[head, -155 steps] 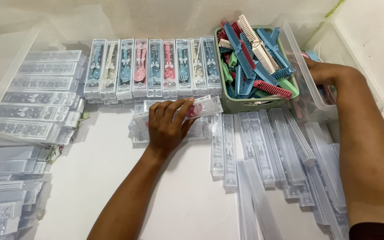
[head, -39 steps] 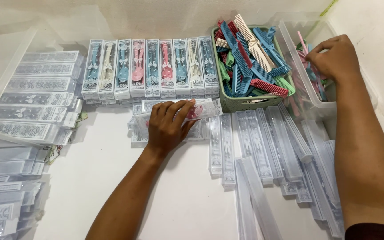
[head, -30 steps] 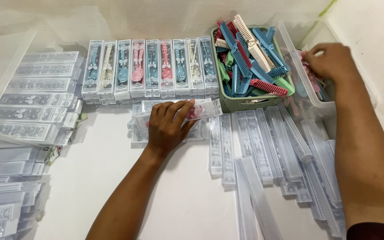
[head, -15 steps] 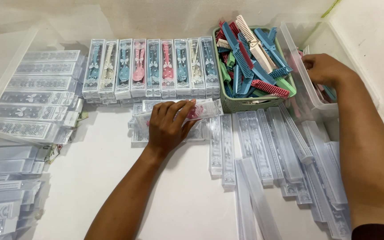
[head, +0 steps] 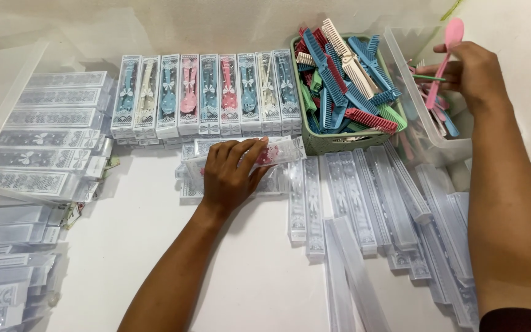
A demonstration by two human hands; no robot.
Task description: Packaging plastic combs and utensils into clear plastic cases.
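My left hand (head: 230, 174) lies flat on a clear plastic sleeve with a red comb inside (head: 278, 152), pressing it onto a small stack of similar sleeves in the middle of the white surface. My right hand (head: 473, 71) is raised over the clear plastic bin (head: 428, 132) at the far right and grips a pink spoon (head: 444, 58), bowl end up. More pink, blue and green cutlery lies in that bin under the hand.
A green basket (head: 339, 142) full of blue, red, cream and green folding combs stands left of the bin. A row of packed sleeves (head: 207, 95) lines the back. Empty clear sleeves (head: 370, 209) lie fanned at the front right. Packed sleeves fill a clear tray (head: 44, 123) at left.
My right hand was digging in the clear bin; it has now lifted out of it with a pink spoon in its fingers. My left hand has stayed on the sleeve.
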